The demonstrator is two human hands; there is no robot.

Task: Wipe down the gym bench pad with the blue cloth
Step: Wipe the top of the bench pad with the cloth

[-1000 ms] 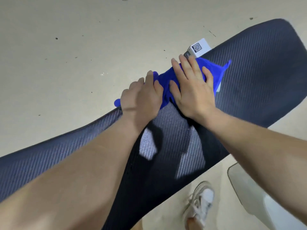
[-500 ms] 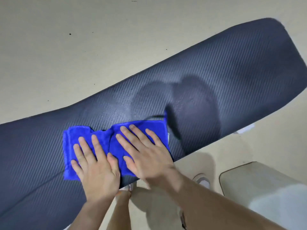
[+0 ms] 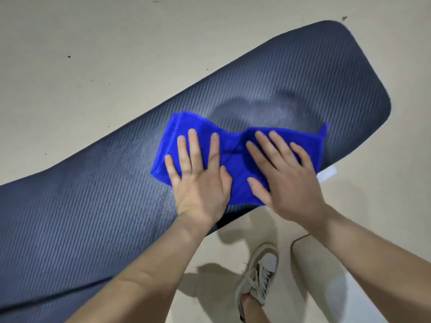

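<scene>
The long dark ribbed bench pad [image 3: 303, 78] runs diagonally from lower left to upper right. A folded blue cloth [image 3: 233, 150] lies flat on it near the pad's near edge, about midway along. My left hand [image 3: 198, 183] presses flat on the cloth's left half, fingers spread. My right hand [image 3: 286, 183] presses flat on its right half, fingers also spread. Neither hand curls around the cloth. A dull smeared patch shows on the pad just beyond the cloth.
Beige floor [image 3: 93, 54] surrounds the pad. A white label [image 3: 327, 174] pokes out under the pad's near edge by my right hand. My foot in a grey-white shoe [image 3: 258, 276] stands below the pad, beside a pale grey rounded object [image 3: 326, 276].
A second ago both hands held the cloth at the pad's far edge. They pulled it back to the near edge, then slid it rightward along the pad.
</scene>
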